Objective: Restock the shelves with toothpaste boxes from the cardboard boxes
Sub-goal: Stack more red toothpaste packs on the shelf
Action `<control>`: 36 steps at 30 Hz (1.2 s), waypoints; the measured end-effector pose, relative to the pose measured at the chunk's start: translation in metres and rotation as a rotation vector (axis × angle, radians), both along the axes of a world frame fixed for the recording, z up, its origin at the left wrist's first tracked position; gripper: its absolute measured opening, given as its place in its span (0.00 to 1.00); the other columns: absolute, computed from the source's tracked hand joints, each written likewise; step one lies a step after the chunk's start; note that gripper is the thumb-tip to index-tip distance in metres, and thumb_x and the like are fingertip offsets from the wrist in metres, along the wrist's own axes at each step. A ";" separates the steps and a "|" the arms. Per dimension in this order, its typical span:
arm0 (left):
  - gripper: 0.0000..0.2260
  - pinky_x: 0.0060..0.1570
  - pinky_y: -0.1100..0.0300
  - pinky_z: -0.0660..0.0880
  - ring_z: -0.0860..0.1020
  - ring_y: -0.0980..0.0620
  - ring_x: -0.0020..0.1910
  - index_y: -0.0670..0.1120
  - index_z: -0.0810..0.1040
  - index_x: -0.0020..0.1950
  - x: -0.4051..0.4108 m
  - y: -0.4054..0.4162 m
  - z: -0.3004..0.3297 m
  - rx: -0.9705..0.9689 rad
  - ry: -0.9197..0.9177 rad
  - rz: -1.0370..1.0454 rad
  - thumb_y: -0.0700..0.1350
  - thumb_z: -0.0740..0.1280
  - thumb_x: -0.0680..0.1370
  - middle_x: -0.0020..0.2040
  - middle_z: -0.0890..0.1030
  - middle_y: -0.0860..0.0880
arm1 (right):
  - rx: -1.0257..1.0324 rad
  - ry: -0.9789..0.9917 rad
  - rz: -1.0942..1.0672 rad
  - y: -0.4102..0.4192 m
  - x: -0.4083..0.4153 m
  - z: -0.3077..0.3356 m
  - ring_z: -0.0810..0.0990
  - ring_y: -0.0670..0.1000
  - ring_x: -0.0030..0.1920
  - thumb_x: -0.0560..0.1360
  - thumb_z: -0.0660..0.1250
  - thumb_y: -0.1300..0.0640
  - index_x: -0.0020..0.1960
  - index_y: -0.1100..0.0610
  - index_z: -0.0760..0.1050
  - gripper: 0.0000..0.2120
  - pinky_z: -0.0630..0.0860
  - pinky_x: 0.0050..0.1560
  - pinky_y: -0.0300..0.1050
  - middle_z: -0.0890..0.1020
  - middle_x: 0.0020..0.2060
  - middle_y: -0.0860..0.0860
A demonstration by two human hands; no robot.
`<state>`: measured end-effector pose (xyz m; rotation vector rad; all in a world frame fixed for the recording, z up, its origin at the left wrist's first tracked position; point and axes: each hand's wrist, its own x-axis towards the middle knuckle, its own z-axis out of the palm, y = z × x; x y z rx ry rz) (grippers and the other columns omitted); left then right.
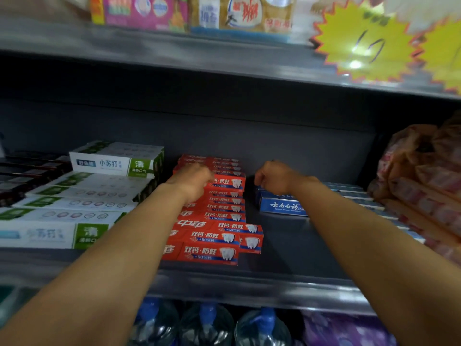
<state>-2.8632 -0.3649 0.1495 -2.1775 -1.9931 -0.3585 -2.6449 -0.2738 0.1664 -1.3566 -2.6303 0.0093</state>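
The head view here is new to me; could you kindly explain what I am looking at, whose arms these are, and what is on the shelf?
There is no machine: a person wears one wide-angle camera on the head, so you look forward and down along their own two bare arms.

The left hand is curled on the red toothpaste boxes, which stand stacked in the middle of the shelf. The right hand is curled at the back end of a blue toothpaste box; the exact grip is hidden.

Left of them lie green and white toothpaste boxes. At the far right sit pink wrapped packs. Below the shelf stand water bottles.
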 end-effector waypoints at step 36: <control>0.11 0.54 0.49 0.76 0.77 0.43 0.57 0.45 0.78 0.58 0.127 -0.384 -0.267 -0.542 -0.079 0.162 0.41 0.63 0.77 0.59 0.78 0.44 | -0.337 -0.132 0.156 -0.379 0.094 -0.264 0.78 0.58 0.53 0.76 0.61 0.63 0.57 0.58 0.79 0.12 0.77 0.49 0.50 0.81 0.53 0.55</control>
